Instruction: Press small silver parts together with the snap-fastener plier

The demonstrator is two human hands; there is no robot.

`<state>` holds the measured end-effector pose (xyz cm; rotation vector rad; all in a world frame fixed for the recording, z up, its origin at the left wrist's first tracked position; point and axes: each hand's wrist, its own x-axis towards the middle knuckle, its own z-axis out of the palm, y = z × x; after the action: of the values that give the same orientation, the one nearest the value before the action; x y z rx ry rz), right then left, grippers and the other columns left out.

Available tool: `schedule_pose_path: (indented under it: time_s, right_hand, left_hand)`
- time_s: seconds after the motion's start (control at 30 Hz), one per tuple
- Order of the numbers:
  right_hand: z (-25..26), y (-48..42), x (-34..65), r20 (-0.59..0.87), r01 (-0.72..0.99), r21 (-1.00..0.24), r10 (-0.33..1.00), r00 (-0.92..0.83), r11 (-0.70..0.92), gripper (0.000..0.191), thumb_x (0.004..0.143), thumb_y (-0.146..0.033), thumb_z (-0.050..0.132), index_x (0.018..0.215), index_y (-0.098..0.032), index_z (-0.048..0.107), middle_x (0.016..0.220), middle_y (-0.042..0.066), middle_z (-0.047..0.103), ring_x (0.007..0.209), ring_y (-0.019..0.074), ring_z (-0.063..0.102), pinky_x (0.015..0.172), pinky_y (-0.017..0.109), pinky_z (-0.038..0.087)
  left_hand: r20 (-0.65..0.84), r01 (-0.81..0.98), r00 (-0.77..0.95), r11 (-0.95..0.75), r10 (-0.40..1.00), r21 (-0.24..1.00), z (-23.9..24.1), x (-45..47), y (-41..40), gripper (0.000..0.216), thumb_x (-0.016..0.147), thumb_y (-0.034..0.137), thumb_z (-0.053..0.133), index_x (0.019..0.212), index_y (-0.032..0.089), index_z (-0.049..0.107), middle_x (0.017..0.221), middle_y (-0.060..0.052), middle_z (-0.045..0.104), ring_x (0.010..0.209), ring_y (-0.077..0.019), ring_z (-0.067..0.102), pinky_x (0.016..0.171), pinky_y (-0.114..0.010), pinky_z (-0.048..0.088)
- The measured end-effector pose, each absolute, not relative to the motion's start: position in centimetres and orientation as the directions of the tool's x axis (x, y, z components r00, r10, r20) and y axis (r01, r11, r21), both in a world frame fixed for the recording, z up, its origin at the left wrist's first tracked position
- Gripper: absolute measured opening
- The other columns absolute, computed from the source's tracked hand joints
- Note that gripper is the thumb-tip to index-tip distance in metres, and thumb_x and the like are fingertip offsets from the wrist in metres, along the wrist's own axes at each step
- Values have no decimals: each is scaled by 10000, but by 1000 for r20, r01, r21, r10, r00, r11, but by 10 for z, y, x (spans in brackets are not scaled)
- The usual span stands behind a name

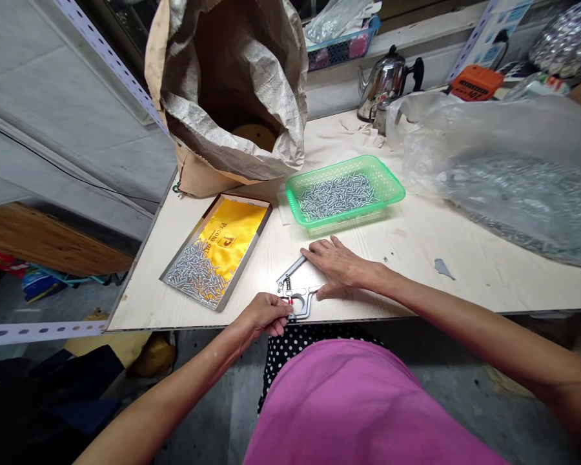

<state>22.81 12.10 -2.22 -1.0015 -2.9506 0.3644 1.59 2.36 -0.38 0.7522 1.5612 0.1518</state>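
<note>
tool: small metal plier-type press (295, 294), lying at the near edge of the table (416, 258), about mid-way along, head pointing left.
left hand: (266, 314) fingertips pinched on the tool's head by the red bit. can't tell if there's a tiny part in there too.
right hand: (336, 265) spread flat, palm down on the upper handle, not curled round it.
handling: looks like stiff bare metal, light i'd guess, and sprung, so the handles want to splay. smooth enough to skate on the table. grab it by both handles, fingers off the head.
around: green basket (392, 194) of little metal pins just beyond the right hand, yellow box (235, 236) with more to the left, sack (271, 84) far left, kettle (385, 81) far.
in the way: plastic bag (503, 161) crowds the right side, and the tool sits right at the edge.
</note>
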Motion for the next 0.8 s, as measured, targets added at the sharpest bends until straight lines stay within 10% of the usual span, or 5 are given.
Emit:
schedule_pose_path:
  time_s: [0.2,0.33,0.43,0.57,0.8]
  right_hand:
    - [-16,111,229,-57,621,-221,626,-778,752,627,662,-558,787,1084,-132,603,1090,132,562,1006,300,487,926,463,351]
    - [-15,101,233,-23,627,-265,645,-764,733,470,742,-483,760,1019,-133,612,1037,110,576,972,271,489,885,406,349]
    - [-15,96,233,-22,637,-292,661,-750,714,477,747,-464,764,1044,-124,610,1048,112,580,983,269,488,866,392,359]
    - [-12,90,231,-31,659,-307,685,-728,687,547,731,-470,766,1096,-99,598,1089,141,572,1020,287,485,879,414,377]
    - [1,85,245,-108,689,-313,697,-709,653,779,671,-399,826,1300,-92,485,1243,177,544,1118,315,490,943,450,390]
  left_hand:
    - [-831,454,14,737,556,501,2,19,20,320,791,394,684,638,144,555,479,40,557,380,-79,512,449,-211,404]
    - [-514,823,-65,337,855,458,14,22,9,299,898,370,554,705,156,635,636,-21,635,608,-151,631,603,-264,464]
    - [-172,937,128,-62,977,343,15,28,7,200,899,357,571,973,200,670,1011,-67,676,970,-226,625,802,-341,498]
    - [-43,882,387,-356,921,310,-4,39,26,634,769,330,737,1329,195,471,1405,-129,485,1290,-303,431,1022,-466,433]
    - [-110,869,461,-423,881,256,-18,51,51,685,792,280,671,1396,149,374,1338,-138,507,1180,-303,479,974,-449,451]
